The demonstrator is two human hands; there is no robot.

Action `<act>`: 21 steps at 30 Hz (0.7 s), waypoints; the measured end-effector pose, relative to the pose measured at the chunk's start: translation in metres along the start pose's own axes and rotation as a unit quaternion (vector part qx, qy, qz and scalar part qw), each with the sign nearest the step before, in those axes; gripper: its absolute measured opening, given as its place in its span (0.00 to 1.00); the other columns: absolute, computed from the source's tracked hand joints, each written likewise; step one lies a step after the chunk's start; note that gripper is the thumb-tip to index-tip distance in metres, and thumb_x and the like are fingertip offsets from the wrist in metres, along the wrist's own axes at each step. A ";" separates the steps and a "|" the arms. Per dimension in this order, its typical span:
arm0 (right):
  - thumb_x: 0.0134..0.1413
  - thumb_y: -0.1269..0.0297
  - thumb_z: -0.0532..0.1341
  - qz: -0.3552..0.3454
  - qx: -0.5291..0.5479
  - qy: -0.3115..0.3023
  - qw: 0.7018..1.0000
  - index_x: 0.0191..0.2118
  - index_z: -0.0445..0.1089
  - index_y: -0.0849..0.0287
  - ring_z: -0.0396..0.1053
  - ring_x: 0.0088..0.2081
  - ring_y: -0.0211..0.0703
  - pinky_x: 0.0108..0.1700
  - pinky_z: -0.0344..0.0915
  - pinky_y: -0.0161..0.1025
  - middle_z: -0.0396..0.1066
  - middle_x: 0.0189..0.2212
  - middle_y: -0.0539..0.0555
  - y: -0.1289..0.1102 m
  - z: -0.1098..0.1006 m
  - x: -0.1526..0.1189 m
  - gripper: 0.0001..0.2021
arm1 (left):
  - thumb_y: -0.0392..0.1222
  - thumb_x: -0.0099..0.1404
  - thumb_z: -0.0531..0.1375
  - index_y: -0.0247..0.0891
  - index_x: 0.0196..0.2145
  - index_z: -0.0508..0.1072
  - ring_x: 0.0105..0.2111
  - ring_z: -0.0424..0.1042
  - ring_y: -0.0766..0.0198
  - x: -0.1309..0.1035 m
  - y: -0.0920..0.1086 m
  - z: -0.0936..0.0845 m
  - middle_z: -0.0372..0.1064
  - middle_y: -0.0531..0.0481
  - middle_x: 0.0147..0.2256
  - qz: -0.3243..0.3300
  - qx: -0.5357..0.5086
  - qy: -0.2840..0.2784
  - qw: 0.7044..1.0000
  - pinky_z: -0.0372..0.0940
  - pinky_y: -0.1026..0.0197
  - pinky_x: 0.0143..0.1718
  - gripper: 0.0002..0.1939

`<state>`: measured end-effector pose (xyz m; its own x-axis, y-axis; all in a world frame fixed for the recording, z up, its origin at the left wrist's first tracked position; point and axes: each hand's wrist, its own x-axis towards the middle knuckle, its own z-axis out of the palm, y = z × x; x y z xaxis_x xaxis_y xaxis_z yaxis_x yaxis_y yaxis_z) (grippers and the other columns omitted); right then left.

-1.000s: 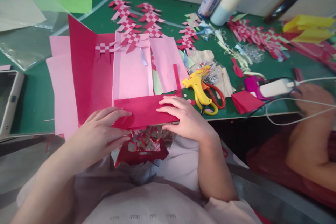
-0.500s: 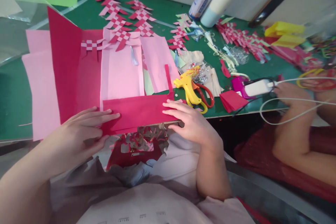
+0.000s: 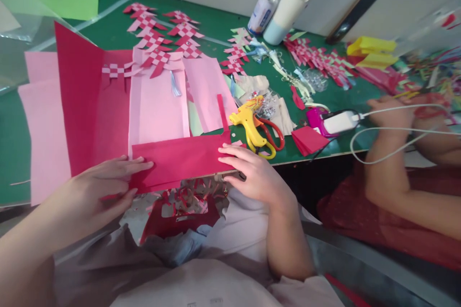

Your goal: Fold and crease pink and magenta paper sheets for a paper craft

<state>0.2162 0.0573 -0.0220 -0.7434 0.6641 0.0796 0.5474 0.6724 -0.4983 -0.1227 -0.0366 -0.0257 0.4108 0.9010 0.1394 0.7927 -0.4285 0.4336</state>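
A folded red paper (image 3: 183,157) lies along the table's front edge, with a thin red strip (image 3: 222,112) standing out from its upper right corner. On its left end rests my left hand (image 3: 97,189), fingers stretched out, thumb below the edge. My right hand (image 3: 257,172) touches the right end with its fingers spread. Behind lie a pink sheet (image 3: 158,110) and a large red folded sheet (image 3: 81,105) with one flap raised. A woven pink-and-red fish (image 3: 115,71) lies on the red sheet.
Yellow scissors (image 3: 252,127) and red-handled scissors (image 3: 273,132) lie right of the paper. Farther back are woven fish (image 3: 185,31), a can (image 3: 262,13) and a white bottle (image 3: 291,5). Another person's hands and arm (image 3: 387,153) are at the right, near a white cable (image 3: 392,128).
The whole view has shifted slightly, so the table items appear farther left and a little lower. Both my hands remain on the folded red paper. The other person's hands have moved slightly.
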 end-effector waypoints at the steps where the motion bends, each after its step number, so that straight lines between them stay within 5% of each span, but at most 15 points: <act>1: 0.54 0.72 0.61 0.001 0.010 0.002 1.000 0.53 0.70 0.56 0.61 0.61 0.46 0.63 0.60 0.47 0.65 0.58 0.56 0.000 0.000 0.000 0.19 | 0.40 0.64 0.54 0.47 0.28 0.76 0.50 0.72 0.61 0.000 0.000 0.000 0.72 0.55 0.52 -0.003 0.002 -0.006 1.000 0.68 0.54 0.53 0.12; 10: 0.52 0.71 0.63 0.028 0.051 0.020 0.998 0.49 0.71 0.55 0.63 0.59 0.45 0.61 0.62 0.46 0.67 0.56 0.55 0.007 -0.003 -0.002 0.17 | 0.38 0.63 0.54 0.52 0.43 0.77 0.52 0.70 0.56 -0.003 0.000 0.000 0.71 0.54 0.52 -0.045 -0.012 -0.027 0.999 0.67 0.48 0.54 0.16; 21: 0.53 0.70 0.64 0.024 0.014 0.041 0.999 0.46 0.72 0.56 0.64 0.58 0.47 0.60 0.63 0.48 0.70 0.53 0.55 0.004 0.000 0.000 0.14 | 0.40 0.64 0.55 0.45 0.28 0.76 0.53 0.69 0.57 0.000 0.006 -0.002 0.70 0.53 0.53 -0.037 0.017 -0.041 0.998 0.64 0.47 0.56 0.11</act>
<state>0.2180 0.0603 -0.0239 -0.6826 0.7201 0.1249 0.5689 0.6308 -0.5278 -0.1186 -0.0389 -0.0215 0.3845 0.9225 0.0331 0.8364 -0.3634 0.4103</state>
